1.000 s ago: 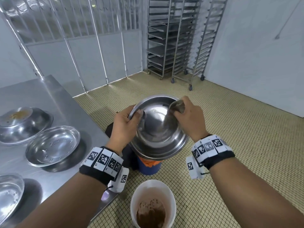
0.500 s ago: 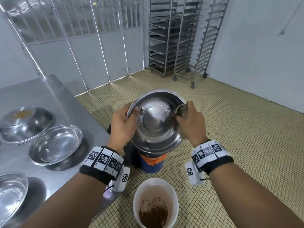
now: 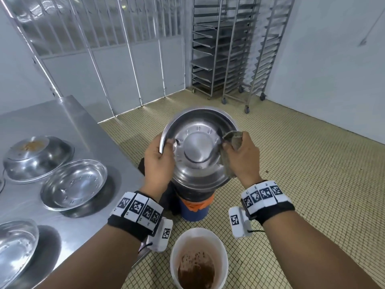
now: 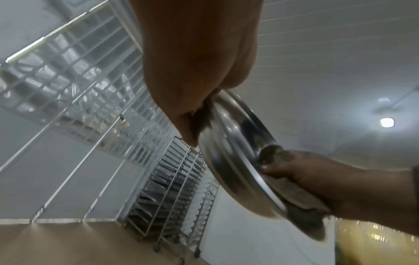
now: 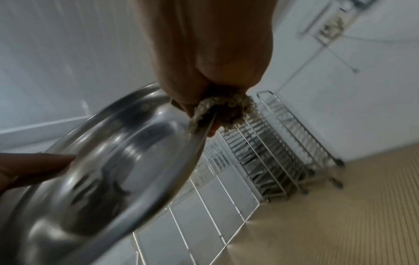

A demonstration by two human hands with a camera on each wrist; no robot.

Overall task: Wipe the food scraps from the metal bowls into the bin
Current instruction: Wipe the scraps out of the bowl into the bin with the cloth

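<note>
I hold a metal bowl [image 3: 198,151] tilted up with its open side facing me, above the blue bin with an orange liner [image 3: 194,207]. My left hand [image 3: 164,149] grips the bowl's left rim, thumb inside. My right hand [image 3: 229,147] pinches a grey-brown cloth [image 3: 233,138] over the right rim. In the left wrist view my left hand [image 4: 192,122] clasps the bowl's edge [image 4: 238,152], and the cloth [image 4: 276,156] sits across from it. The right wrist view has the cloth [image 5: 222,111] folded over the bowl's rim [image 5: 113,170].
A steel table [image 3: 62,126] on the left carries an upturned bowl with brown scraps on its base [image 3: 37,157] and two upright bowls [image 3: 74,184] [image 3: 14,249]. A white bucket of brown waste [image 3: 199,257] stands on the tiled floor. Tray racks [image 3: 229,55] stand at the back.
The bowl has tipped up more steeply toward me and risen a little. My right hand with the cloth has slid from inside the bowl out to its right rim.
</note>
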